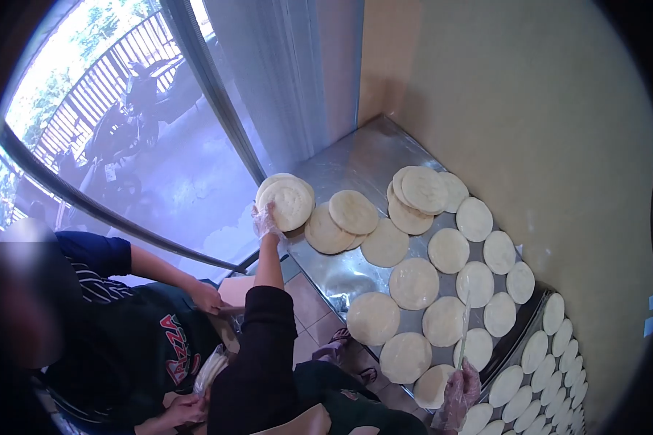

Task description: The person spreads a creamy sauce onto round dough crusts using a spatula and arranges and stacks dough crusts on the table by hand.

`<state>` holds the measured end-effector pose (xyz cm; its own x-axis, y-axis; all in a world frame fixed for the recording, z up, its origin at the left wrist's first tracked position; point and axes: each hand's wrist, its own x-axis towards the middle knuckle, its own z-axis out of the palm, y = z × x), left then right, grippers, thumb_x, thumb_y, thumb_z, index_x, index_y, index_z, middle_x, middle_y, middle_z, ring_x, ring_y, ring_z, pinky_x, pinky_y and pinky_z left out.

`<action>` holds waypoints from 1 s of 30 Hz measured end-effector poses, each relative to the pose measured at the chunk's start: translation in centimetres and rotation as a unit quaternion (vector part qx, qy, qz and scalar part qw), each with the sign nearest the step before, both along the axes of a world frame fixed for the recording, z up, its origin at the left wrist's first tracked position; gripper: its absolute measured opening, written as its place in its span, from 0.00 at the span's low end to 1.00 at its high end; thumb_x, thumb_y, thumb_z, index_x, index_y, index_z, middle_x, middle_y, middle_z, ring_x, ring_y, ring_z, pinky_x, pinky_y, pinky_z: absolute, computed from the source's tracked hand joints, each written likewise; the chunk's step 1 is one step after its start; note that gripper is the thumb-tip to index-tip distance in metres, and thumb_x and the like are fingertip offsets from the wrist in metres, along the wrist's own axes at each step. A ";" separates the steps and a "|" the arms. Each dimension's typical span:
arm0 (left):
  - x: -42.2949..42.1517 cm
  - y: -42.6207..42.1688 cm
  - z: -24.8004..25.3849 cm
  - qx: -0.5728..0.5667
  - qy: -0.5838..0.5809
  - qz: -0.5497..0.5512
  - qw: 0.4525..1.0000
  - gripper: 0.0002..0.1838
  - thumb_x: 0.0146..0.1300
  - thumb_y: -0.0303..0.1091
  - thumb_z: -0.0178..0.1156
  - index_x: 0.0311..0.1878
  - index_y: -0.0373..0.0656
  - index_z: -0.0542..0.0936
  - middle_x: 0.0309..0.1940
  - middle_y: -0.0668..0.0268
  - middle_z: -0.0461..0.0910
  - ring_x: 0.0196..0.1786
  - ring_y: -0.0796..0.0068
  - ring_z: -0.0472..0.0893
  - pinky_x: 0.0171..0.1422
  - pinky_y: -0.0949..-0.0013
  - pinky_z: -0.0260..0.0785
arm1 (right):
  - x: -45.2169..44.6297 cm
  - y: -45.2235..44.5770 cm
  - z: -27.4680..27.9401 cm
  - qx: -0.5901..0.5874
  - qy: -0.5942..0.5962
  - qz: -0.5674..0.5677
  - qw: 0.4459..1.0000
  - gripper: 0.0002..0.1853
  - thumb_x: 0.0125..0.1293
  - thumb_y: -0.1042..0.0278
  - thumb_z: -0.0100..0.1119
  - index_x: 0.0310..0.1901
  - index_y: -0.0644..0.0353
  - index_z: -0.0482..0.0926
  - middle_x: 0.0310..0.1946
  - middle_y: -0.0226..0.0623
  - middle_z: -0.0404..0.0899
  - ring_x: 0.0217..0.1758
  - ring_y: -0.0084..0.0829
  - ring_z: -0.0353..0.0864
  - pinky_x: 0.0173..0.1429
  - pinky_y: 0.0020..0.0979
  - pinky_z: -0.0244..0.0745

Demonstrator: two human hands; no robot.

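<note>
At the left edge of the counter (384, 145), the left hand (267, 224) pinches stacked flatbreads (290, 201); the right hand's (460, 395) fingers pinch a thin stick (465, 326).

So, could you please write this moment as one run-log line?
Left hand: touching stacked pale rounds | Right hand: holding thin stick | Surface: metal table, more rounds | Nearby: co-worker

Shiny metal table (374, 145), pale flat rounds (413, 283) spread across, some overlapping

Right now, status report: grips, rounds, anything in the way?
Left grip touching edge of dough stack. Right grip holding slim stick over dough rounds. Co-worker close at left; no obstruction seen.
</note>
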<state>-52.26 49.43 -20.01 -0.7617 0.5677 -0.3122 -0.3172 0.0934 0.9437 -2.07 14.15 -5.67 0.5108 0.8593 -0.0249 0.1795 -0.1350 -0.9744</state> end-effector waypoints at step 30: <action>14.3 -3.9 -1.7 -0.198 0.111 -0.100 0.969 0.33 0.55 0.59 0.66 0.48 0.35 0.84 0.49 0.50 0.83 0.51 0.52 0.82 0.57 0.53 0.72 | -1.8 2.1 0.7 0.007 0.023 -0.018 1.000 0.17 0.69 0.73 0.60 0.58 0.58 0.79 0.32 0.24 0.76 0.27 0.12 0.66 0.29 0.15 0.60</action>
<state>-37.98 45.49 -21.75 -0.7215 0.5807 -0.3771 -0.0491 0.5004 0.8644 -3.87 16.30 -4.98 0.5407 0.8404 -0.0377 0.1294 -0.1274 -0.9834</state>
